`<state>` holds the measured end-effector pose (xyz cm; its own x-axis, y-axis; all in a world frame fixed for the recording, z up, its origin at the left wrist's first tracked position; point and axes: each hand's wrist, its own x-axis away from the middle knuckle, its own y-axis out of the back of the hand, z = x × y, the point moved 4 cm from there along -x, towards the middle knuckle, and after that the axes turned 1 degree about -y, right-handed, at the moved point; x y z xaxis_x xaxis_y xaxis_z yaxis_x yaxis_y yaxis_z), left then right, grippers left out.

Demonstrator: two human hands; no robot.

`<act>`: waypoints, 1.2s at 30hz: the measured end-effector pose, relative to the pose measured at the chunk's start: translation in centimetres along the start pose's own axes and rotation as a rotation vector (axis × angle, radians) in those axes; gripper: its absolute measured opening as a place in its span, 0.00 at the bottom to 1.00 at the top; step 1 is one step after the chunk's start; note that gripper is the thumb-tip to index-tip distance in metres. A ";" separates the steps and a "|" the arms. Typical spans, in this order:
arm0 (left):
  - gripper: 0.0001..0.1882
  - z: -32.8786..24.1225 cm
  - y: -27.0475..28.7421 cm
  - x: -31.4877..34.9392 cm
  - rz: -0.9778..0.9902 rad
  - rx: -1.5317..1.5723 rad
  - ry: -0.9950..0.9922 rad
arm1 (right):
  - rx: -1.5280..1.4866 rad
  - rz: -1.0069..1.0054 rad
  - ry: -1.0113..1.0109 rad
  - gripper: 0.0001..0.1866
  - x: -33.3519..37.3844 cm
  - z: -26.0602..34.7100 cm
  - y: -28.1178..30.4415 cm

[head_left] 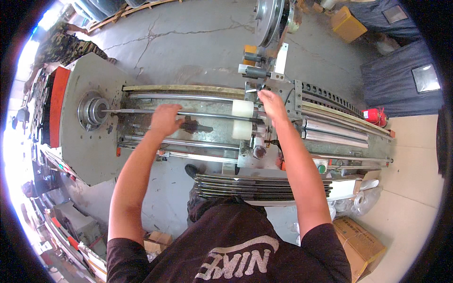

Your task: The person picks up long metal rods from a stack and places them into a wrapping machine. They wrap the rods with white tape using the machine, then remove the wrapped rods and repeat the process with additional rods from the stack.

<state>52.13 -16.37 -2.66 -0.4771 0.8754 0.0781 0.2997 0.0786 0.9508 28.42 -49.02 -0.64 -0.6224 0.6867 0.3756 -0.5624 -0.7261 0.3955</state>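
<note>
A long thin metal rod (207, 114) runs from the round chuck (96, 111) on the machine's grey headstock to the carriage on the right. My left hand (165, 120) is curled round this rod, its thumb on the near side. Close to the carriage (288, 94), my right hand (272, 104) has its fingers drawn together at a small metal bracket (251, 90); what lies between the fingertips is hidden. Two white plastic rollers (242, 108) sit one on each side of the rod, just left of my right forearm.
Several dark rods (259, 187) lie stacked between me and the machine. A green button (322, 168) is near my right forearm. Beyond the carriage stands a belt wheel (270, 21). Cardboard boxes (361, 245) are at the lower right. Another person (66, 45) is at the far left.
</note>
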 end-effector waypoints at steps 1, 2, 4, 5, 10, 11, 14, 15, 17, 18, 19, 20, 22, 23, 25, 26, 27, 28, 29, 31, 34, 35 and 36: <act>0.29 1.5 0.0 0.1 0.040 -0.020 0.051 | -0.035 0.024 -0.111 0.29 -1.0 0.1 -0.3; 0.29 3.1 0.4 0.5 0.085 -0.042 0.101 | -0.072 0.048 -0.227 0.30 -1.3 0.8 -1.3; 0.30 4.3 1.1 0.8 0.110 -0.061 0.137 | -0.105 0.095 -0.362 0.31 -2.5 0.2 -2.5; 0.29 4.4 1.4 0.8 0.090 -0.059 0.124 | -0.094 0.116 -0.354 0.31 -3.5 -0.9 -2.9; 0.33 1.4 0.8 -0.8 0.220 -0.015 0.116 | -0.018 0.245 -0.246 0.34 -6.6 -4.8 -4.0; 0.33 0.7 0.1 -1.1 0.204 -0.020 0.067 | 0.047 0.185 -0.204 0.36 -7.0 -5.4 -4.2; 0.33 -4.5 0.1 -2.7 0.271 -0.004 0.034 | 0.183 0.056 -0.125 0.40 -7.5 -6.5 -4.2; 0.33 -6.2 0.3 -2.9 0.310 0.003 0.056 | 0.187 0.064 -0.127 0.41 -7.1 -5.7 -4.3; 0.28 -8.4 -1.1 -3.0 0.217 0.015 -0.027 | 0.212 0.036 -0.102 0.41 -6.4 -4.4 -4.3; 0.26 -9.6 -1.3 -3.2 0.170 0.022 -0.072 | 0.236 0.001 -0.079 0.39 -6.1 -4.1 -4.4; 0.26 -10.7 -1.7 -3.4 0.200 0.033 -0.082 | 0.259 -0.032 -0.056 0.38 -5.8 -3.8 -4.4; 0.27 -12.4 -1.4 -3.7 0.230 0.044 -0.092 | 0.301 -0.005 -0.063 0.34 -5.4 -3.2 -4.3; 0.26 -14.6 -2.0 -4.2 0.218 0.067 -0.138 | 0.385 0.057 -0.070 0.28 -4.8 -1.8 -4.1; 0.25 -15.4 -3.0 -4.3 0.176 0.076 -0.179 | 0.245 0.023 -0.084 0.25 -4.7 -1.6 -3.6; 0.23 -16.3 -3.3 -4.3 0.127 0.067 -0.236 | -0.033 -0.050 -0.117 0.19 -4.5 -1.7 -2.9; 0.23 -16.7 -3.2 -4.4 0.115 0.046 -0.245 | -0.015 -0.080 -0.068 0.14 -3.6 -0.8 -3.1; 0.22 -17.0 -3.1 -4.2 0.106 0.027 -0.254 | -0.004 -0.105 -0.009 0.14 -2.3 0.1 -3.2; 0.20 -17.0 -3.2 -3.8 0.092 0.020 -0.254 | 0.007 -0.131 0.049 0.14 -0.9 1.1 -3.1; 0.18 -17.1 -3.1 -3.8 0.072 0.010 -0.258 | 0.017 -0.162 0.114 0.14 0.2 2.1 -2.8; 0.17 -17.1 -3.2 -3.6 0.045 -0.001 -0.270 | -0.178 -0.110 -0.014 0.13 2.7 2.0 -2.5; 0.22 -17.1 -3.2 -3.2 0.005 -0.022 -0.295 | -0.452 -0.028 -0.172 0.12 6.5 0.7 -2.8; 0.24 -17.2 -3.3 -3.2 -0.017 -0.031 -0.302 | -0.470 -0.028 -0.185 0.12 8.0 0.1 -2.9; 0.26 -17.2 -3.4 -3.1 -0.040 -0.042 -0.304 | -0.489 -0.022 -0.195 0.13 9.4 -0.3 -3.3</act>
<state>38.44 -27.55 -0.97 -0.2171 0.9751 -0.0465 0.2480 0.1011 0.9635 24.24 -40.23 1.31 -0.5211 0.6616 0.5391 -0.7915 -0.6110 -0.0153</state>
